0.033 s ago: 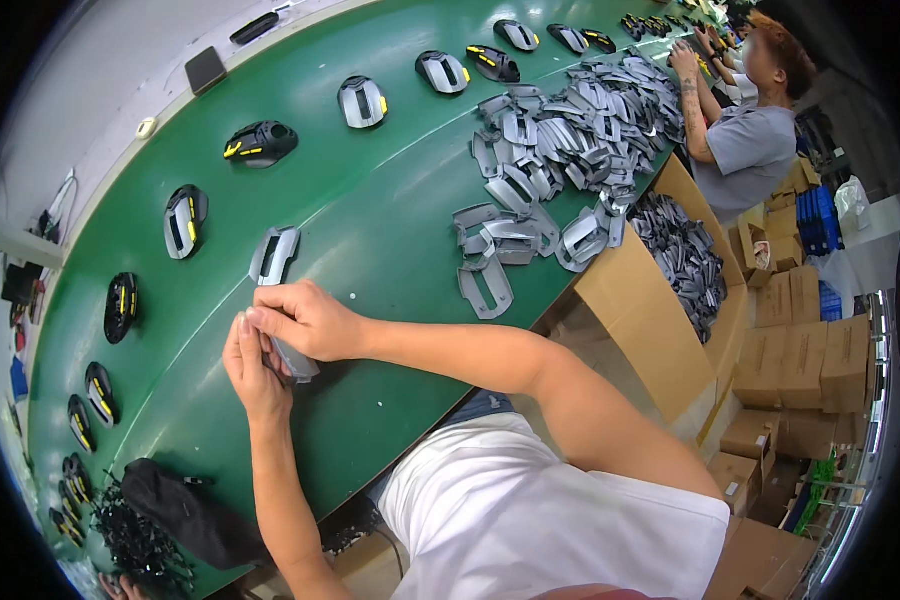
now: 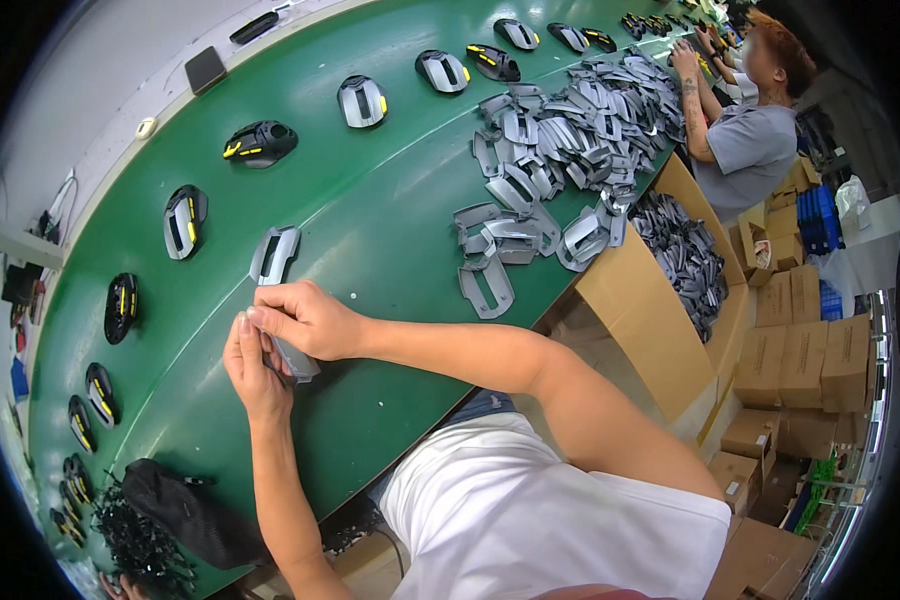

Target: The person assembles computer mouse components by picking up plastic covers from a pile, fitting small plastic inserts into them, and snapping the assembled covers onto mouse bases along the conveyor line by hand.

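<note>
My left hand and my right hand meet over the green table, thumbs and fingertips pinched close together. From under my right hand, beside my left fingers, sticks out a grey plastic frame. Both hands seem closed on it; its other end and whatever lies between the fingertips are hidden. Just beyond my knuckles, a second grey frame with a long slot lies on the table. To the right a large heap of similar grey frames spreads, with a few loose ones nearest me.
Black-and-grey shells with yellow strips stand in a curved row along the green table. An open carton full of grey parts adjoins its edge. A black bag lies lower left, near another person's fingers. A co-worker works at far right.
</note>
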`<move>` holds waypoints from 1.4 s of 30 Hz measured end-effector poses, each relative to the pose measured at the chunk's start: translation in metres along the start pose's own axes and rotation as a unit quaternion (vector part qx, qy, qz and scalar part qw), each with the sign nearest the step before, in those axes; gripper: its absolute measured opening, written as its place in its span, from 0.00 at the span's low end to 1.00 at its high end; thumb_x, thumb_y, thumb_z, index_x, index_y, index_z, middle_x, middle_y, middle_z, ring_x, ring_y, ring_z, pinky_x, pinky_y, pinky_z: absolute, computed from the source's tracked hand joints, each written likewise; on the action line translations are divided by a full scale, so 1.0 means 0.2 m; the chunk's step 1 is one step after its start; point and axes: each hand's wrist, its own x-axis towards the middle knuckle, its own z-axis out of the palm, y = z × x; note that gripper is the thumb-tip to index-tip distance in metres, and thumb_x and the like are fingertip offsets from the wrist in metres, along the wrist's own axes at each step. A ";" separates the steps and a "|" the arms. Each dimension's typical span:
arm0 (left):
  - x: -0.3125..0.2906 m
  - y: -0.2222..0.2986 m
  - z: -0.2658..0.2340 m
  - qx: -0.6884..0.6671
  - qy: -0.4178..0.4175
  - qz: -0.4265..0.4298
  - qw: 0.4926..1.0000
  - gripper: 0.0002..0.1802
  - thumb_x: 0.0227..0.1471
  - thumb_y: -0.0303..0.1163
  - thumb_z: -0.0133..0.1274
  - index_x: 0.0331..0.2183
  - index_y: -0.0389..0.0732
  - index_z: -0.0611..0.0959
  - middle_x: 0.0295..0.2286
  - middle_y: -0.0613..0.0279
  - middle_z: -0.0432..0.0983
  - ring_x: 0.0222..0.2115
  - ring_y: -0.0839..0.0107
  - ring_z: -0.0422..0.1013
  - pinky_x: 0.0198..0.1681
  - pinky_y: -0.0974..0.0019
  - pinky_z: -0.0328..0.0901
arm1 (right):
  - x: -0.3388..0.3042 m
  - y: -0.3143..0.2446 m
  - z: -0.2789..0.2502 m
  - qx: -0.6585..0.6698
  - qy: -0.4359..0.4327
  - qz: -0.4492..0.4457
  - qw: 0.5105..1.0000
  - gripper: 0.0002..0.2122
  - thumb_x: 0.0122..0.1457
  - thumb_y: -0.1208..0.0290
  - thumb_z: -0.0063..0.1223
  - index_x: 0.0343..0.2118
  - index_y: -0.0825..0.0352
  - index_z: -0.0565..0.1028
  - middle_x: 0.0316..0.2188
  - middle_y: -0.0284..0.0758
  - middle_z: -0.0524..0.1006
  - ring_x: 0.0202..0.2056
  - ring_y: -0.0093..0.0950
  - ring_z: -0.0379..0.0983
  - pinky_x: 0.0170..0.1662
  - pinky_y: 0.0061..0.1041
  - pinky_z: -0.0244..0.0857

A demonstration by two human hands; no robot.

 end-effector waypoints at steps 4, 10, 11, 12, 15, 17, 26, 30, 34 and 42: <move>-0.01 0.02 -0.04 0.004 0.021 -0.007 1.000 0.18 0.61 0.41 0.40 0.21 0.44 0.65 0.14 0.72 0.59 0.10 0.85 0.54 0.11 0.79 0.50 | 0.01 0.04 0.04 0.082 -0.047 0.025 0.995 0.12 0.64 0.68 0.41 0.26 0.69 0.67 0.21 0.31 0.72 0.24 0.19 0.71 0.28 0.18 0.65; -0.01 0.03 0.04 0.125 0.031 0.057 0.990 0.18 0.61 0.40 0.40 0.22 0.42 0.68 0.15 0.70 0.60 0.13 0.83 0.56 0.14 0.77 0.52 | -0.03 0.11 -0.02 0.030 0.018 0.045 0.998 0.09 0.62 0.68 0.44 0.33 0.70 0.70 0.28 0.30 0.71 0.33 0.19 0.67 0.37 0.23 0.64; -0.01 0.03 0.07 0.101 0.049 0.048 0.993 0.18 0.62 0.39 0.39 0.22 0.41 0.68 0.16 0.71 0.60 0.14 0.82 0.57 0.16 0.77 0.53 | -0.02 0.08 0.02 0.005 0.083 0.031 0.996 0.10 0.63 0.67 0.43 0.32 0.70 0.70 0.24 0.28 0.70 0.29 0.17 0.66 0.33 0.21 0.64; 0.00 0.01 0.04 0.106 0.030 0.066 0.992 0.16 0.61 0.41 0.40 0.25 0.43 0.69 0.16 0.71 0.60 0.15 0.82 0.57 0.16 0.77 0.54 | -0.02 0.07 -0.01 -0.012 0.051 0.052 0.997 0.11 0.64 0.66 0.41 0.31 0.69 0.70 0.23 0.27 0.70 0.26 0.14 0.67 0.28 0.17 0.63; 0.02 -0.03 0.00 0.057 0.007 0.081 0.995 0.16 0.61 0.39 0.38 0.26 0.40 0.67 0.19 0.67 0.61 0.17 0.81 0.57 0.20 0.77 0.56 | 0.00 0.04 0.00 -0.007 0.049 0.072 0.996 0.13 0.65 0.64 0.38 0.29 0.68 0.68 0.18 0.27 0.69 0.18 0.14 0.66 0.22 0.15 0.61; 0.01 -0.01 0.00 0.048 0.003 0.089 0.995 0.15 0.62 0.38 0.37 0.26 0.39 0.67 0.19 0.67 0.61 0.18 0.80 0.58 0.21 0.77 0.56 | -0.01 0.08 0.00 -0.008 0.045 0.066 0.997 0.14 0.65 0.64 0.38 0.28 0.69 0.68 0.17 0.27 0.69 0.18 0.14 0.66 0.21 0.15 0.60; -0.02 -0.02 0.00 0.089 -0.004 0.131 0.987 0.15 0.61 0.36 0.37 0.26 0.38 0.68 0.19 0.68 0.62 0.18 0.81 0.58 0.22 0.77 0.56 | -0.02 0.03 0.05 -0.045 0.050 0.039 0.997 0.14 0.65 0.64 0.38 0.27 0.70 0.68 0.16 0.29 0.69 0.17 0.16 0.66 0.20 0.17 0.59; -0.01 -0.02 0.00 0.136 -0.003 0.147 0.980 0.15 0.61 0.36 0.37 0.26 0.37 0.68 0.18 0.68 0.62 0.17 0.82 0.58 0.19 0.77 0.56 | -0.01 0.02 0.04 -0.184 0.050 -0.045 0.981 0.13 0.64 0.69 0.39 0.24 0.70 0.67 0.13 0.32 0.69 0.15 0.20 0.66 0.19 0.20 0.58; -0.01 -0.04 0.01 0.124 0.001 0.131 0.984 0.16 0.62 0.37 0.38 0.25 0.38 0.68 0.17 0.69 0.61 0.16 0.82 0.57 0.17 0.77 0.55 | -0.03 0.03 0.05 -0.185 0.052 -0.050 0.980 0.12 0.63 0.71 0.41 0.23 0.70 0.66 0.13 0.35 0.68 0.14 0.25 0.64 0.19 0.23 0.58; 0.04 -0.08 0.03 0.062 0.009 0.098 0.993 0.17 0.61 0.36 0.40 0.22 0.37 0.68 0.15 0.70 0.60 0.14 0.83 0.57 0.16 0.76 0.55 | -0.03 0.06 0.04 -0.296 0.032 -0.209 0.932 0.11 0.62 0.72 0.42 0.22 0.70 0.67 0.13 0.36 0.67 0.15 0.29 0.65 0.20 0.26 0.59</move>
